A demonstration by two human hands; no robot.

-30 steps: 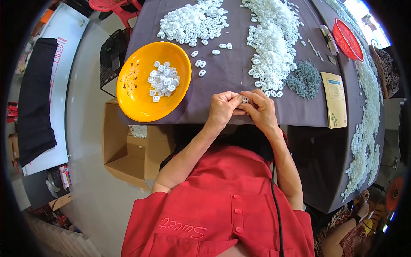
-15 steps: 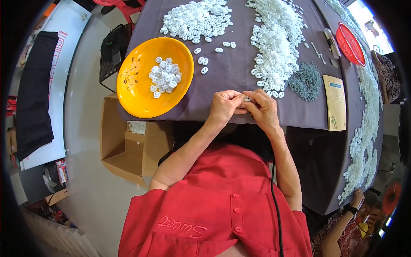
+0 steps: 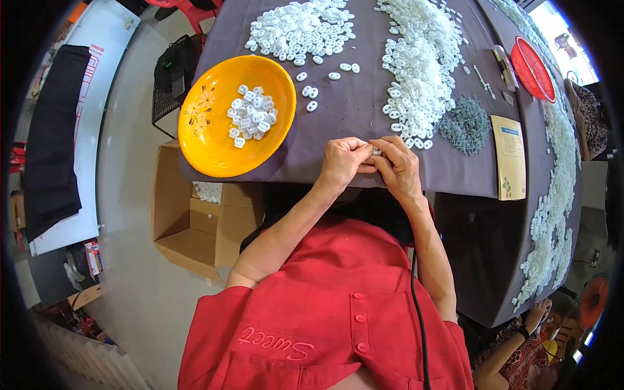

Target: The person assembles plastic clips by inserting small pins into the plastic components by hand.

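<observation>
Close together at the table's near edge, both my hands are closed around one small white plastic piece, which shows only in part between the fingertips. My left hand pinches it from the left. My right hand grips it from the right, thumb and forefinger bent over it. Beyond the right hand a long heap of white oval two-holed plastic pieces runs away from me. Beside that heap lies a pile of small grey-green parts. An orange bowl to my left holds several white pieces.
Another white heap lies at the far left of the dark tablecloth. At right are a tan booklet, a cutter knife and a red basket. A cardboard box stands below; another person's arm shows lower right.
My hands stay at the same spot, still on the small white piece, with only slight finger movement. The view has shifted a little. The other person's hand at lower right has moved slightly.
</observation>
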